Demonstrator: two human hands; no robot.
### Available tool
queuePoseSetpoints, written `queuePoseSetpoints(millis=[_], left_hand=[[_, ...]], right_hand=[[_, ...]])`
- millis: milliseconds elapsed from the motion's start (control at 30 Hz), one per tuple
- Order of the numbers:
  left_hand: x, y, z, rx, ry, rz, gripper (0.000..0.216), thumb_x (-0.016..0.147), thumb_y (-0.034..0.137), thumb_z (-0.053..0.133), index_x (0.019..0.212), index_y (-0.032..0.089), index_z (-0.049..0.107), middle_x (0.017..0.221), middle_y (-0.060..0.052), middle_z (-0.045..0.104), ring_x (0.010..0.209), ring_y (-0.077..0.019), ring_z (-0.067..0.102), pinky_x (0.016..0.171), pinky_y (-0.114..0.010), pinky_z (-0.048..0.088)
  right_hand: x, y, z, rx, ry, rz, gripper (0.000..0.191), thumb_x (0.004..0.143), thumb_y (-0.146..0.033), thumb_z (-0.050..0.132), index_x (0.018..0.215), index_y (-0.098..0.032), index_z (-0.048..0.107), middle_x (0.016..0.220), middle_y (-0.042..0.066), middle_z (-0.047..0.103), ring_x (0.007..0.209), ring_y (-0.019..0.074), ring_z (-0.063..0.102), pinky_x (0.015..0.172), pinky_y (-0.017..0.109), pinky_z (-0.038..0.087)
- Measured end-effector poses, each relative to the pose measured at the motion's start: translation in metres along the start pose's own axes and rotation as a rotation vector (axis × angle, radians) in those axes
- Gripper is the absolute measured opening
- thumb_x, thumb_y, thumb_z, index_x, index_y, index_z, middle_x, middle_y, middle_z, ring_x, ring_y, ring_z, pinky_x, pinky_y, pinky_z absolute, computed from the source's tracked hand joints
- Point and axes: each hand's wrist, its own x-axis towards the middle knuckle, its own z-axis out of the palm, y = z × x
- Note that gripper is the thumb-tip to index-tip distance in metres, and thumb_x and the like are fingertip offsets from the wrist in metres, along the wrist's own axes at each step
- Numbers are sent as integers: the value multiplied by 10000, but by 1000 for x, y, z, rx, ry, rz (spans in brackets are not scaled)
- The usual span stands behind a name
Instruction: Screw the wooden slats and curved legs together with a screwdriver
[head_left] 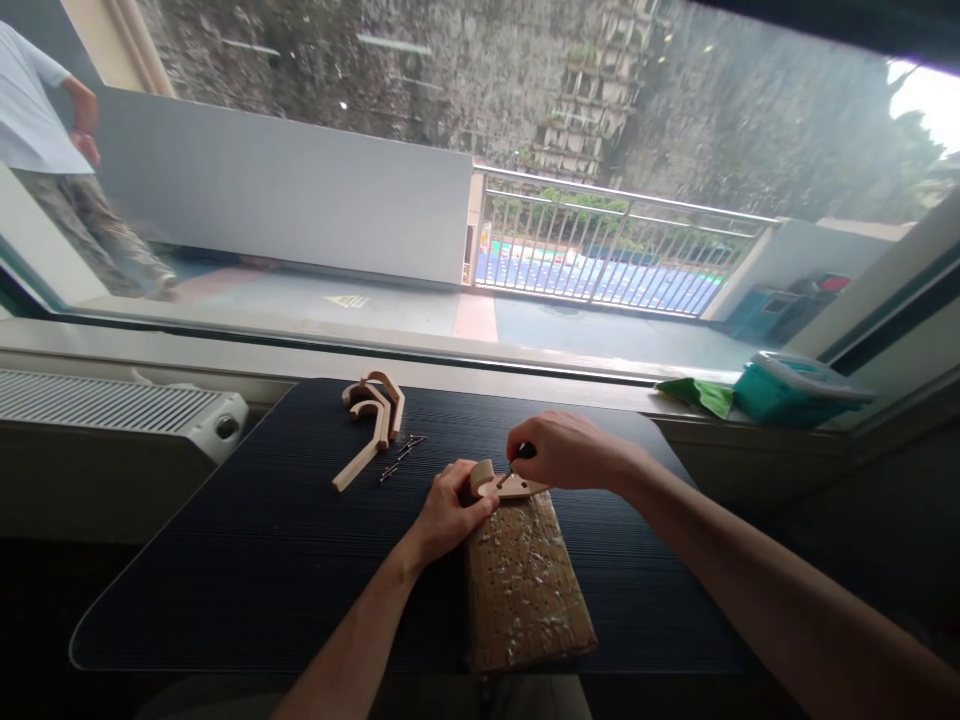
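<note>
My left hand [448, 512] is closed on the end of a pale wooden hook piece [515, 487], its thumb on the near side. The piece lies across the far end of a tape-covered cardboard block [525, 585] pricked with small holes. Dark holes show in the wood. My right hand [570, 450] grips a screwdriver [523, 453] by its dark handle, mostly hidden in the fingers. Its thin shaft slants down to the wood near one of the holes. To the left, several curved wooden hooks [377, 412] rest beside a small row of screws [403, 456].
The dark table [300, 580] stands against a window sill [510, 375]. On the sill's right are a green cloth [697, 395] and a teal lidded box [799, 390]. A white radiator [112, 410] is at left. Outside the glass stands a person [45, 130].
</note>
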Motion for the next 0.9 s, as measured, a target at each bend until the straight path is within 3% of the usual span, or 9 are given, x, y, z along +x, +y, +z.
queuePoseSetpoints(millis=[267, 500, 667, 900], left_hand=[[0, 0, 1, 41, 25, 10, 198, 692, 212, 618, 889, 206, 635, 875, -25, 612, 881, -192, 549, 852, -324, 437], [0, -1, 2, 48, 22, 4, 199, 699, 217, 616, 897, 206, 618, 891, -25, 612, 890, -192, 550, 852, -318, 435], [1, -4, 3, 44, 10, -11, 189, 728, 252, 613, 909, 202, 599, 911, -24, 604, 890, -187, 549, 833, -310, 437], [0, -6, 5, 55, 37, -26, 199, 719, 278, 623, 898, 197, 588, 854, -19, 594, 841, -182, 540, 806, -315, 436]], right_hand=[[5, -3, -3, -54, -56, -26, 209, 724, -257, 506, 802, -265, 700, 759, 0, 684, 677, 133, 564, 546, 244, 315], [14, -12, -12, -225, -183, -202, 264, 740, -163, 521, 910, -248, 705, 838, 30, 703, 760, 153, 608, 588, 246, 334], [24, -19, -9, -331, -219, -306, 216, 741, -120, 530, 872, -175, 692, 822, 62, 699, 743, 157, 612, 580, 248, 340], [31, -20, -1, -255, -188, -80, 183, 716, -230, 558, 828, -180, 693, 788, 65, 694, 729, 180, 618, 550, 251, 368]])
